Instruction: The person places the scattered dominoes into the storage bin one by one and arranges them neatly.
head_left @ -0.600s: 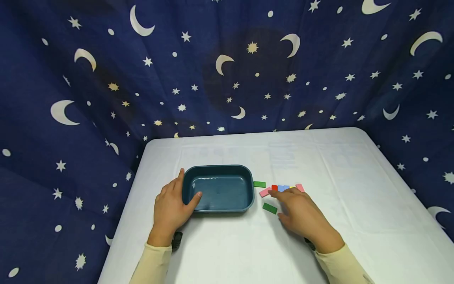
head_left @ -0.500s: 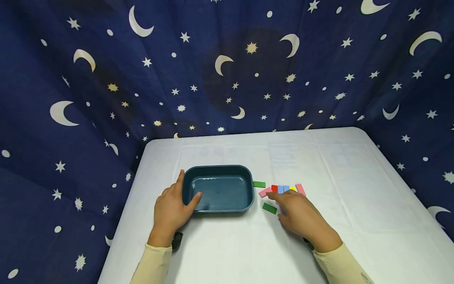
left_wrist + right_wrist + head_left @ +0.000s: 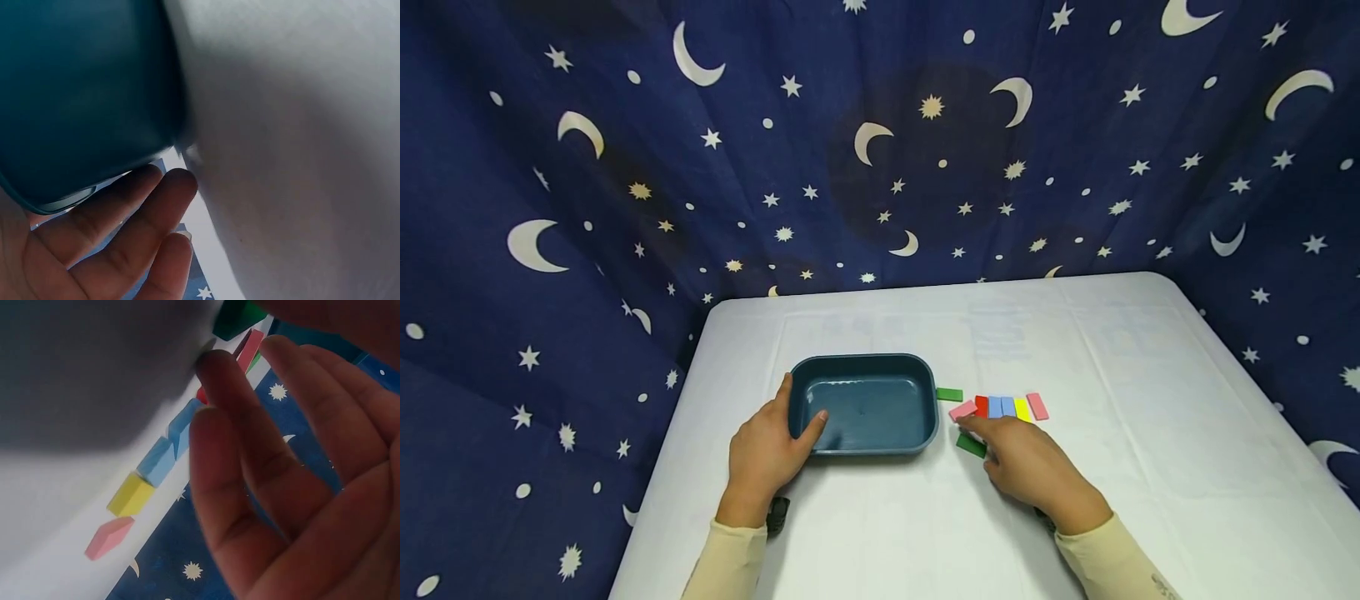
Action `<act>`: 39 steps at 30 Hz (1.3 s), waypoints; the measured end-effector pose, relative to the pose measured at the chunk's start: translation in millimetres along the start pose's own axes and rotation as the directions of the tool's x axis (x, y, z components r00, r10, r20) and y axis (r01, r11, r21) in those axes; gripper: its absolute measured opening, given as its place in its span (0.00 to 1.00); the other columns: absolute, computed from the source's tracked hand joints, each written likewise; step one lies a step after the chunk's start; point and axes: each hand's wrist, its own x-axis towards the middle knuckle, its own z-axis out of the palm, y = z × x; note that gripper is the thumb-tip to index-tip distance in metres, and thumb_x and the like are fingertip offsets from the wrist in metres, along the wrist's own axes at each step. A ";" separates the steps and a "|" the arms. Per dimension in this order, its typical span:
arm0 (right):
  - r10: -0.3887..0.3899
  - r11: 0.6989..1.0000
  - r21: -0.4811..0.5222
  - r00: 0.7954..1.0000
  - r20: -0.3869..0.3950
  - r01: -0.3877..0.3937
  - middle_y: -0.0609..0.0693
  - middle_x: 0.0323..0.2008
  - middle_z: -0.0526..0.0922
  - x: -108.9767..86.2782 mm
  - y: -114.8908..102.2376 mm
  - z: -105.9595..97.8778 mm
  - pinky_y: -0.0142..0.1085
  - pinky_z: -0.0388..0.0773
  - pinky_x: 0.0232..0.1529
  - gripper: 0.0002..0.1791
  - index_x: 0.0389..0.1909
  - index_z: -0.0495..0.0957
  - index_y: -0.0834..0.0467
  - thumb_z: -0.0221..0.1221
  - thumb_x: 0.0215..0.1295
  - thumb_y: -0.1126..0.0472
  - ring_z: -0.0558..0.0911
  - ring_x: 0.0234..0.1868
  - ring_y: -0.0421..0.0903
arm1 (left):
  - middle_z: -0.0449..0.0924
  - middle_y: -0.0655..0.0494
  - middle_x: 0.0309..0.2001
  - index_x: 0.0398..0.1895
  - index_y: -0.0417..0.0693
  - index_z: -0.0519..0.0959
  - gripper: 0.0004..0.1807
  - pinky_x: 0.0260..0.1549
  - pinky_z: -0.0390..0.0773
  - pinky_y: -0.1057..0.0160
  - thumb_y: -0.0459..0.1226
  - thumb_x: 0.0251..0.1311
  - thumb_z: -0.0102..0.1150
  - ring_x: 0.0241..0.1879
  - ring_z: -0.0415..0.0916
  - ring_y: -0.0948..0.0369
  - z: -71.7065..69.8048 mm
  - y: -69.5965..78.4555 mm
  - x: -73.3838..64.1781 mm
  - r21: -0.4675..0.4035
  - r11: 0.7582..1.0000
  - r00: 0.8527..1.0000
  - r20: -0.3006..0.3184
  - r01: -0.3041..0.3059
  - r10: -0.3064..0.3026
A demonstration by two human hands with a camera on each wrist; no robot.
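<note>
A dark teal plastic tub [image 3: 862, 421] stands on the white table. My left hand [image 3: 763, 454] holds its left side, thumb over the rim and fingers along the outer wall; the left wrist view shows those fingers [image 3: 128, 231] against the tub. My right hand [image 3: 1037, 471] hovers over a dark green block [image 3: 972, 446], index finger by its far side and thumb near its right end. Beyond the fingers lie a pink block [image 3: 963, 411], a red block [image 3: 981, 406] and a light blue block [image 3: 995, 407]. Contact with the green block cannot be made out.
A second light blue block [image 3: 1008, 406], a yellow block [image 3: 1022, 408] and another pink block [image 3: 1037, 406] continue the row rightward. A lighter green block [image 3: 950, 395] lies against the tub's right side. Behind the table [image 3: 1150, 417] hangs a navy curtain [image 3: 820, 150] with moons and stars.
My right hand has shifted slightly left and nearer to me, uncovering more of the yellow and blue blocks and reaching over the dark green one. The left hand keeps its hold on the tub.
</note>
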 end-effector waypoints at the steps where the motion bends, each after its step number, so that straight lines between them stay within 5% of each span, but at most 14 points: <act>1: 0.004 1.000 -0.003 1.000 0.002 -0.004 0.46 0.50 0.87 -0.1 -0.1 0.8 0.40 0.79 0.38 0.37 0.67 0.81 0.49 0.67 0.53 0.73 0.83 0.45 0.42 | 0.85 0.42 0.57 0.83 0.51 0.62 0.54 0.27 0.82 0.42 0.76 0.65 0.46 0.39 0.87 0.42 0.2 0.1 -0.2 -0.001 1.000 1.000 0.002 0.002 -0.002; 10: -0.007 0.999 -0.033 0.999 0.031 0.008 0.44 0.47 0.87 3.6 -2.8 0.9 0.37 0.76 0.34 0.37 0.67 0.82 0.46 0.64 0.55 0.74 0.80 0.41 0.43 | 0.86 0.42 0.34 0.82 0.49 0.63 0.55 0.20 0.77 0.49 0.76 0.64 0.46 0.26 0.84 0.47 5.2 -1.9 1.1 -0.008 1.000 1.000 -0.020 -0.008 0.007; 18: -0.008 0.998 -0.060 0.998 0.069 0.013 0.41 0.51 0.87 6.9 -4.7 2.2 0.34 0.72 0.31 0.36 0.67 0.82 0.46 0.65 0.58 0.74 0.78 0.41 0.41 | 0.87 0.41 0.39 0.83 0.51 0.60 0.55 0.22 0.78 0.47 0.76 0.64 0.48 0.31 0.86 0.46 5.3 0.1 -0.2 -0.043 0.999 1.000 0.005 0.017 -0.017; 35: 0.013 0.999 -0.041 0.997 0.074 -0.010 0.40 0.49 0.88 4.3 -8.0 0.7 0.42 0.81 0.43 0.31 0.63 0.83 0.52 0.73 0.57 0.70 0.82 0.47 0.47 | 0.81 0.52 0.25 0.83 0.50 0.58 0.57 0.18 0.73 0.54 0.77 0.62 0.48 0.22 0.79 0.55 6.6 2.3 0.5 -0.042 0.999 0.999 0.031 0.019 -0.018; 39: -0.020 0.999 -0.032 0.997 0.081 0.023 0.42 0.49 0.88 3.6 -6.6 -0.6 0.43 0.82 0.46 0.31 0.63 0.83 0.52 0.67 0.58 0.75 0.83 0.46 0.45 | 0.79 0.54 0.23 0.83 0.51 0.58 0.57 0.16 0.71 0.55 0.78 0.62 0.48 0.21 0.78 0.56 6.3 2.2 2.0 -0.045 0.999 1.000 0.029 0.013 -0.012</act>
